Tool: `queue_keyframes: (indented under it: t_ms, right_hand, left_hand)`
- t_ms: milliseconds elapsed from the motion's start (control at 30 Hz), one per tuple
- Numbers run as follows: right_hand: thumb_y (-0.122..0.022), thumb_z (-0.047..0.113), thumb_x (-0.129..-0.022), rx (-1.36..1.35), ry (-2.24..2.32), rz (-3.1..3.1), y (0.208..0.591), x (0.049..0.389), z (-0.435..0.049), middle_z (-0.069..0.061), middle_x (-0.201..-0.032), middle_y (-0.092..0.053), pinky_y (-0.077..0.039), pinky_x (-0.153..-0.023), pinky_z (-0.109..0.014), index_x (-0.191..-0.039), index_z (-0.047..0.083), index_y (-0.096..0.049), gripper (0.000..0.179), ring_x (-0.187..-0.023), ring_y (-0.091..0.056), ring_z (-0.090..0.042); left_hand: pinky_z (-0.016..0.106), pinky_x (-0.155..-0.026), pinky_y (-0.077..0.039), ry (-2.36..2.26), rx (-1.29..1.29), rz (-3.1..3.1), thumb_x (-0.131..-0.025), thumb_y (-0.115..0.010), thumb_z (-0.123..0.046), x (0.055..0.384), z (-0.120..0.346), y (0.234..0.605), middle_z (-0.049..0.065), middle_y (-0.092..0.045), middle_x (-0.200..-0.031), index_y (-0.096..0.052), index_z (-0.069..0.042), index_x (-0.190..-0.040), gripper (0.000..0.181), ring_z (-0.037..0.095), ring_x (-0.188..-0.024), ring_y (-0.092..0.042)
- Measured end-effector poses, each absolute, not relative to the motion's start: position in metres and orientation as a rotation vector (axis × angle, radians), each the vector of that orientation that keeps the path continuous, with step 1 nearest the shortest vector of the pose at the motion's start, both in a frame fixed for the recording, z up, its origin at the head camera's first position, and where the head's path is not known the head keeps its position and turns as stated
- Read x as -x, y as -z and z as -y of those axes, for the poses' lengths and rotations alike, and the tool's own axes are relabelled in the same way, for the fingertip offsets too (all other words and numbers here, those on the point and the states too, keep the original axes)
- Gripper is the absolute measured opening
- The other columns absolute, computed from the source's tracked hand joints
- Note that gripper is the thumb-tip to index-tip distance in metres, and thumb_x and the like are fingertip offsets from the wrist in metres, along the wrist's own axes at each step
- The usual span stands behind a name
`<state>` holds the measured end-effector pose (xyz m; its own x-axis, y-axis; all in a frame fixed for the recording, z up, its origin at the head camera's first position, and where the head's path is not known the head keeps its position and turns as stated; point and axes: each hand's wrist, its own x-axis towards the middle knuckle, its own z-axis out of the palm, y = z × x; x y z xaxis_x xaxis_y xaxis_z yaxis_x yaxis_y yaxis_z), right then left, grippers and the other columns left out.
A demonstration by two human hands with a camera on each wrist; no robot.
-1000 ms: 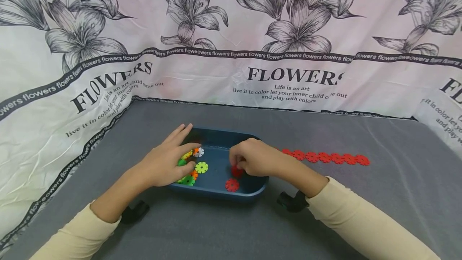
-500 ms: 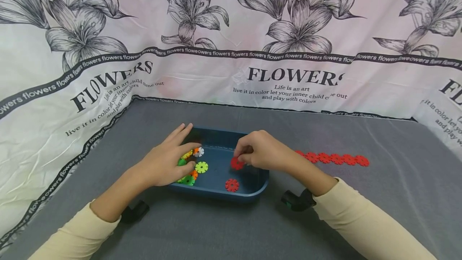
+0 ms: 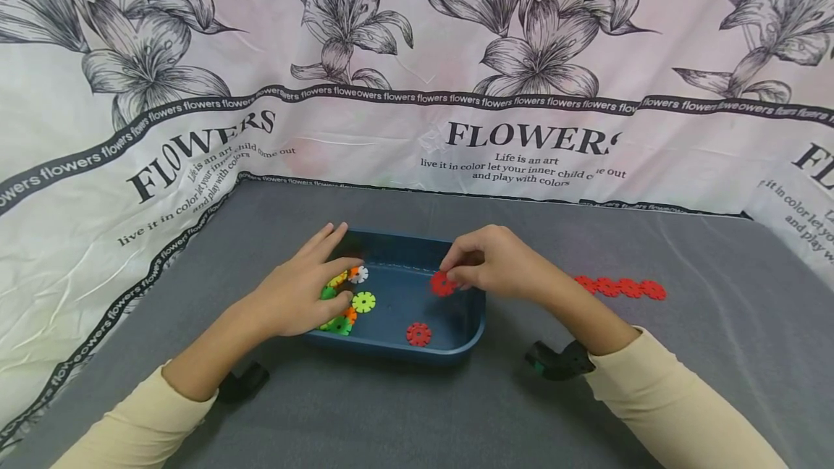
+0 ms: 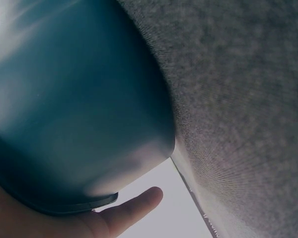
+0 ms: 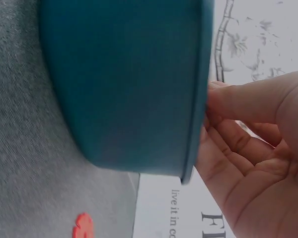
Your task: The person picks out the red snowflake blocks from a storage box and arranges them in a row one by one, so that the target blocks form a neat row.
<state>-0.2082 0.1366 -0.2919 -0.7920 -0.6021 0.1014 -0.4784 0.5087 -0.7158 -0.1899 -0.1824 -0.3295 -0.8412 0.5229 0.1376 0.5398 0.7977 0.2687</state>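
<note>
A blue plastic tub (image 3: 391,357) stands on the grey cloth. My right hand (image 3: 498,263) pinches a red notched disc (image 3: 443,284) between thumb and fingers, over the tub's right side. In the right wrist view the tub's wall (image 5: 124,94) hides the disc and the fingertips. My left hand (image 3: 293,295) lies across the tub's left rim with its fingers spread, above a heap of green, yellow and orange discs (image 3: 340,324) that it partly covers. One red disc (image 3: 419,334) lies on the tub floor at the front right. Near the left thumb is a yellow-green disc (image 3: 364,302).
Right of the tub, a row of red discs (image 3: 619,287) lies on the grey cloth (image 3: 417,418), partly behind the right forearm. A white disc (image 3: 359,274) rests in the tub. Behind the table hangs a flower-printed curtain (image 3: 521,143).
My right hand has risen from the tub floor and moved right, carrying the red disc. Its forearm now covers more of the red row. The left hand has stayed put.
</note>
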Motion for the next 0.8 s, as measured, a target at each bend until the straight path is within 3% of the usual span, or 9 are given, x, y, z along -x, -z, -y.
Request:
queue_keyframes:
  t_ms: [433, 633, 800]
  right_hand:
    - [-0.072, 0.001, -0.09, 0.786, 1.243, -2.609, 0.278, 0.205, -0.163, -0.003, -0.086, -0.074, -0.058, -0.07, -0.042, -0.099, 0.005, -0.076, 0.011, -0.079, -0.071, -0.019]
    - [-0.072, 0.003, -0.091, 0.757, 1.249, -2.616, 0.276, 0.201, -0.178, -0.004, -0.091, -0.075, -0.057, -0.07, -0.038, -0.101, 0.005, -0.076, 0.012, -0.083, -0.072, -0.028]
    - [-0.072, 0.007, -0.091, 0.705, 1.218, -2.644, 0.272, 0.198, -0.189, -0.006, -0.093, -0.075, -0.057, -0.07, -0.036, -0.104, 0.006, -0.076, 0.013, -0.082, -0.072, -0.027]
  left_hand:
    - [0.063, -0.09, -0.05, 0.472, 0.866, 2.925, -0.092, -0.062, -0.029, 0.19, 0.182, 0.325, 0.013, -0.014, -0.166, -0.06, -0.014, -0.141, 0.051, 0.036, -0.151, -0.008]
    - [0.064, -0.092, -0.048, 0.472, 0.86, 2.947, -0.092, -0.062, -0.031, 0.19, 0.182, 0.327, 0.012, -0.012, -0.167, -0.059, -0.014, -0.141, 0.052, 0.035, -0.152, -0.006]
    - [0.065, -0.094, -0.046, 0.473, 0.858, 2.948, -0.092, -0.061, -0.031, 0.19, 0.182, 0.328, 0.013, -0.012, -0.167, -0.059, -0.014, -0.142, 0.052, 0.035, -0.152, -0.006]
